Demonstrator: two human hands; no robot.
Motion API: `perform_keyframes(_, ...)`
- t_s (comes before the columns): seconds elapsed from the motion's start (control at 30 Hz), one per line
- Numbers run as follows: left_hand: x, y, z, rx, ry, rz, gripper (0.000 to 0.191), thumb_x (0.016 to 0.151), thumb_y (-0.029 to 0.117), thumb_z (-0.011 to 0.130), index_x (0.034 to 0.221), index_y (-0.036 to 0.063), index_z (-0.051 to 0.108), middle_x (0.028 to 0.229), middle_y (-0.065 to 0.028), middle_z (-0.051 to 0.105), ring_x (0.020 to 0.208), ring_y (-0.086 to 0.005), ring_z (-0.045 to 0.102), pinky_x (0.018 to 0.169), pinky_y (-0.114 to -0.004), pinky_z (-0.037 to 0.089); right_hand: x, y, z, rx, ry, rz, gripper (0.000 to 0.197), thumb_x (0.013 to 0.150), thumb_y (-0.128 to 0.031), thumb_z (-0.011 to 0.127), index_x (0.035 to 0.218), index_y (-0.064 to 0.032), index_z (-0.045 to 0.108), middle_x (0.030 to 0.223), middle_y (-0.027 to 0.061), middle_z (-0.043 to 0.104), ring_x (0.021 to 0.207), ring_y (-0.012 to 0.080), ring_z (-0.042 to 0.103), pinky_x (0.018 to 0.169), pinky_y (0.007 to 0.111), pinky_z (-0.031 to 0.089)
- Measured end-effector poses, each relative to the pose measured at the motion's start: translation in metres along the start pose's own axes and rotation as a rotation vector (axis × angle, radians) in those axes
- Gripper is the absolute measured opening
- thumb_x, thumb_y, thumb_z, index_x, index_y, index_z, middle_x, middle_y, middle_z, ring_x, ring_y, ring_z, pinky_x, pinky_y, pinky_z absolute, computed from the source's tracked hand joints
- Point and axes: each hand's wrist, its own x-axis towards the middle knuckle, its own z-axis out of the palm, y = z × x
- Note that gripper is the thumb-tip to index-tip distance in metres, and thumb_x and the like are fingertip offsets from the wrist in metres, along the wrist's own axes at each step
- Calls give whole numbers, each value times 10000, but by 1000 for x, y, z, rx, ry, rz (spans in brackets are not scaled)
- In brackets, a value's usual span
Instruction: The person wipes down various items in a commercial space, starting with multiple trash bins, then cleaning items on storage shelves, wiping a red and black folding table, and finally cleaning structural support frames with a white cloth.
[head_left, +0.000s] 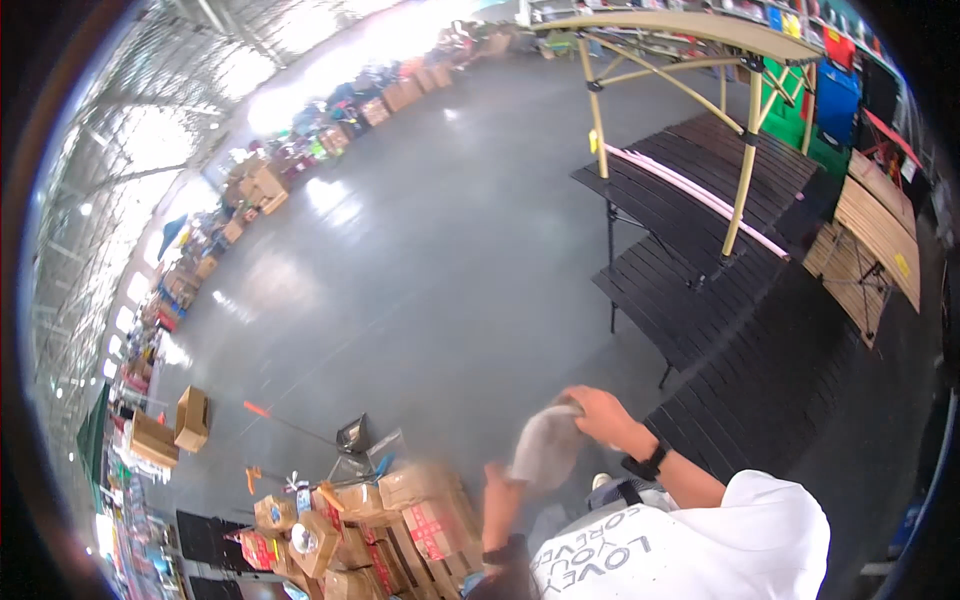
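Observation:
A pale greyish cloth (546, 448), blurred, is stretched between my two hands at the lower middle of the picture. My right hand (600, 416), with a black watch on its wrist, grips the cloth's upper right end. At the lower left end my left hand (502, 499) holds it, blurred, with a dark band on the wrist. Both hands are in front of my white printed shirt (675, 540). Part of a shoe (600, 480) shows beyond the shirt.
Black slatted folding tables (675, 300) stand at the right, one bearing a beige folding table (675, 26) and pink tubes (697, 199). Taped cardboard boxes (435, 517) are stacked at lower left, near a dustpan (352, 435). Wood-coloured folding tables (874, 240) lean at far right.

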Motion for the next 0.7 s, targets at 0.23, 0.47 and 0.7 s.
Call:
perform_keyframes(0.23, 134, 34, 18, -131, -298, 70, 635, 879, 69, 634, 1421, 46, 304, 989, -144, 658, 835, -148, 618, 742, -286, 496, 73, 60, -53, -174, 117, 46, 352, 764, -67, 578, 1105, -125, 647, 934, 136, 625, 877, 340, 633, 781, 411, 516)
perform_keyframes(0.47, 272, 131, 117, -67, -704, 572, 494, 963, 123, 523, 1434, 113, 377, 1007, -138, 646, 765, -223, 629, 758, -347, 506, 52, 165, -101, -158, 846, 611, 320, 783, 30, 559, 1082, 1, 672, 939, 218, 661, 850, 340, 666, 772, 365, 509)
perform_keyframes(0.7, 371, 282, 169, -87, -1035, 996, 719, 877, 9, 537, 1506, 269, 305, 752, -167, 639, 644, -317, 636, 640, -438, 501, 160, 153, -189, -207, 1632, 407, 315, 939, 3, 478, 1232, 23, 592, 1149, 142, 652, 1039, 215, 622, 944, 310, 450)
